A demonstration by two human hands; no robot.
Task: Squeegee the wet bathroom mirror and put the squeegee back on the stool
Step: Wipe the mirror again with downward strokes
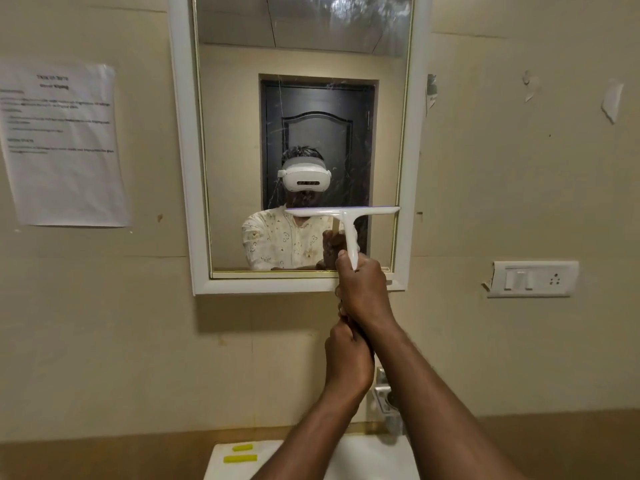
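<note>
A white-framed mirror [185,168] hangs on the beige wall, its glass streaked with water in the upper and middle parts. A white squeegee [348,216] lies with its blade level against the lower right of the glass. My right hand [363,289] is shut on the squeegee's handle, just in front of the mirror's bottom frame. My left hand [348,355] sits below it, wrapped around my right wrist. No stool is in view.
A white sink [221,462] with two yellow strips lies below, and a metal tap [382,396] shows behind my arms. A printed paper [62,143] is taped left of the mirror. A switch and socket plate [533,278] is on the right wall.
</note>
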